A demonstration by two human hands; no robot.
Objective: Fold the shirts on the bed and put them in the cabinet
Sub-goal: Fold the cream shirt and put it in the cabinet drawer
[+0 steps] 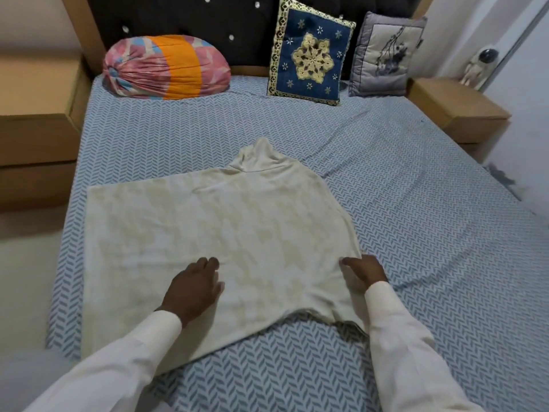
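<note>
A person's left hand (193, 288) rests on a cream, mottled high-necked shirt (225, 221) spread across the blue herringbone-sheeted bed (416, 203), its grip apart and fingers relaxed. The right hand (364, 272) has its grip clamped on the shirt's edge.

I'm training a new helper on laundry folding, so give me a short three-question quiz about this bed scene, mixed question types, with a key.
1. True or false: the cream high-necked fabric shirt lies flat on the blue herringbone bed sheet.
2. Which grip holds the shirt's side edge? A: left-hand grip. B: right-hand grip.
3. Fill in: the navy gold-embroidered square cushion stands between the pink-and-orange bolster pillow and the ___ cushion.
Key: 1 true; 2 B; 3 grey quilted cushion.
</note>
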